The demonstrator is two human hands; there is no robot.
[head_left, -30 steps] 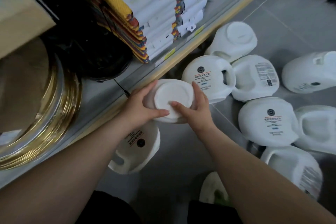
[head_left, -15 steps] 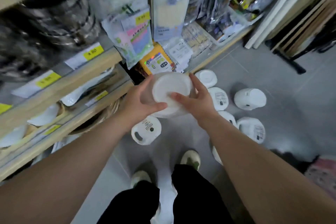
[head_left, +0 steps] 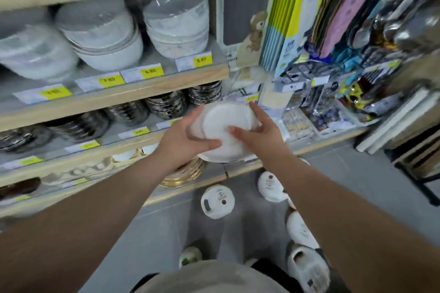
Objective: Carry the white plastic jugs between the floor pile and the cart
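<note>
Both hands are on one white jug, held bottom-toward-camera at about the height of the steel-bowl shelf. Left hand wraps the left side, thumb across the base. Right hand grips the right side, fingers curled over the rim, thumb on the base. Firm two-hand grasp, nothing slack.

The jug is in the air, clear of the floor, just in front of the shelf edge. I can't tell whether it touches the shelf; it looks apart.

Behind it:
- stacked steel bowls on the middle shelf, far left of the jug
- white ceramic bowls one shelf up, yellow price tags along the edge
- gold-rimmed plates on the low shelf, just below the left wrist
- hanging packets far right

Down on the floor: more white jugs lying about, one near the low shelf, others in a row along the right arm. The person's shoe is near the bottom.

Progress, my read: one jug is picked up and lifted to shelf height, not set down anywhere yet. At least four more lie on the floor. So it's early, with most of the lot unhandled. Where this one is headed isn't shown; no obvious free slot is visible on the shelves in view.
</note>
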